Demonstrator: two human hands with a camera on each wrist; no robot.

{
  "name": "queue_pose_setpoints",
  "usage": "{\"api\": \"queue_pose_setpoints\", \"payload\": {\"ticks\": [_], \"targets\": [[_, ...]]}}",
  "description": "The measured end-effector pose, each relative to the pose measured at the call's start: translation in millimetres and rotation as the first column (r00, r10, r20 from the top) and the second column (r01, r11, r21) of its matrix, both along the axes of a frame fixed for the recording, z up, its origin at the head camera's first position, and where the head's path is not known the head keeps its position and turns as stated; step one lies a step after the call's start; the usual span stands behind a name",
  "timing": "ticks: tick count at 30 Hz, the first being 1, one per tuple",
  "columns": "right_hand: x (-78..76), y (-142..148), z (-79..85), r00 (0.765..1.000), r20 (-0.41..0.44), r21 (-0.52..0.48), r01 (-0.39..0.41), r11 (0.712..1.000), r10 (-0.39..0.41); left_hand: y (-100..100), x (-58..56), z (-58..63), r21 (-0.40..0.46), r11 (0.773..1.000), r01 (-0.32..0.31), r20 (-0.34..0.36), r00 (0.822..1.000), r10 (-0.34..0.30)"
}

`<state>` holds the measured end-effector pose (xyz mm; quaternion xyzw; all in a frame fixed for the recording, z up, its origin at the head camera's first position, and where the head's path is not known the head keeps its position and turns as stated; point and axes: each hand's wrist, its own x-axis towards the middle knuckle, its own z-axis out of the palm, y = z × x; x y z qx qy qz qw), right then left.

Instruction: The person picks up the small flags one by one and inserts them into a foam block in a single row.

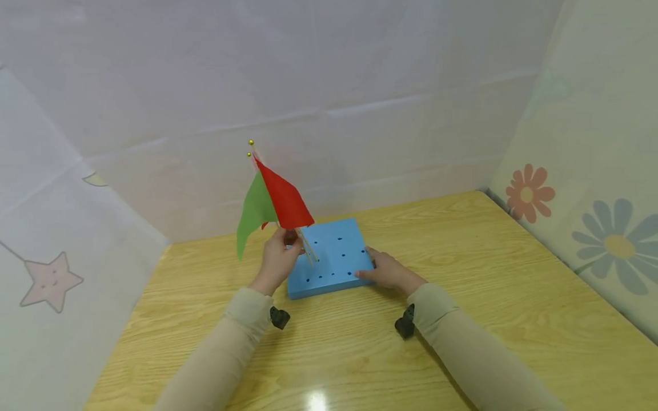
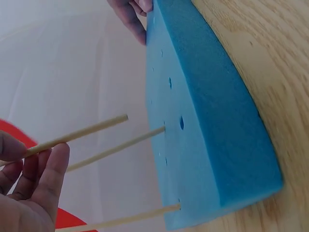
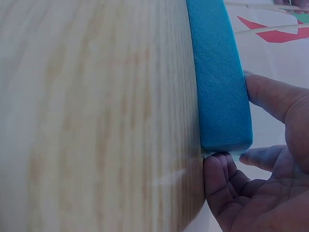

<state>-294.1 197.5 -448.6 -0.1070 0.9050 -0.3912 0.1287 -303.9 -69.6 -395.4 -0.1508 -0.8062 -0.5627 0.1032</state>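
Note:
My left hand (image 1: 280,257) pinches a thin wooden flag stick (image 2: 91,129) between thumb and fingers; its lower end is free, above the blue foam block (image 1: 329,251). Two other sticks stand in holes of the block, as the left wrist view shows. A red flag (image 1: 285,197) and a green flag (image 1: 257,208) hang over the left hand in the head view, with gold balls on top; I cannot tell which flag belongs to the pinched stick. My right hand (image 1: 388,269) grips the block's right edge, thumb on the top face, fingers against the side (image 3: 224,147).
The block lies flat on a wooden table (image 1: 462,251) and has several small dark holes. A pale cloth wall (image 1: 360,142) rises behind the table. Printed flowers mark the right-hand cloth (image 1: 591,142). Small black cameras (image 1: 280,317) sit at both wrists.

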Motion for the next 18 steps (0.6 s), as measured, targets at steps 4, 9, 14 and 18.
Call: {"api": "queue_pose_setpoints", "payload": {"ticks": [4,9,14,18], "targets": [[-0.2,0,0.2,1.0,-0.006,0.0,0.0,1.0,0.0,6,-2.2,1.0,-0.067,0.998,-0.015,-0.034,0.999,0.013],[-0.6,-2,-0.1,1.0,0.005,-0.039,0.009,0.999,-0.009,12,-6.5,-1.1,-0.095,0.996,-0.001,-0.07,0.998,-0.006],[0.8,-2,-0.5,0.999,0.027,-0.045,0.032,0.998,-0.03,21,-10.8,-2.6,-0.11,0.994,0.013,-0.089,0.996,-0.023],[0.9,-3,1.2,0.999,0.014,-0.025,0.039,0.999,-0.038,27,-13.4,-2.3,-0.124,0.992,-0.007,-0.071,0.997,-0.002]]}}
